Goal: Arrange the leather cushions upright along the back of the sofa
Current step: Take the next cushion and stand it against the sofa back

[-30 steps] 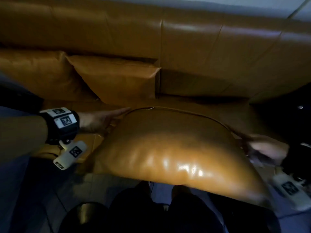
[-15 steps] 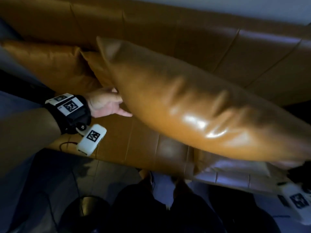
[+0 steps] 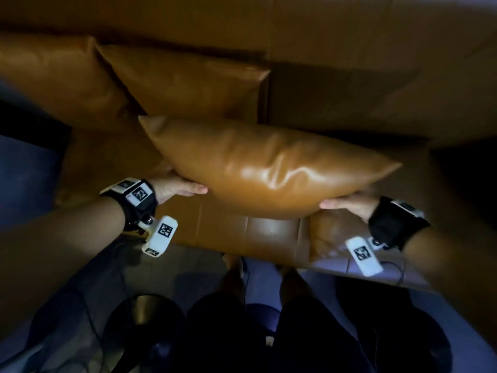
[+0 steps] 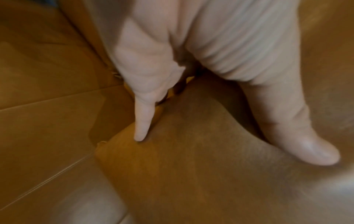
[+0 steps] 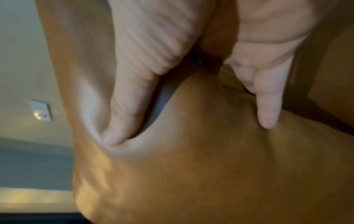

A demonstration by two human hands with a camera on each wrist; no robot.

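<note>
A tan leather cushion hangs in the air above the sofa seat, held lengthwise between both hands. My left hand grips its lower left edge, thumb on the near face. In the left wrist view the thumb and a finger pinch the cushion. My right hand grips the lower right edge; the right wrist view shows thumb and finger pressed into the leather. Two more cushions lean against the sofa back at the left.
The sofa back to the right of the leaning cushions is bare. A dark round object stands on the floor at my left, with my legs close to the sofa's front edge.
The cushion has swung from a steep tilt to nearly level and lower. My left hand now grips its edge, and my right hand has come into view on the other end.
</note>
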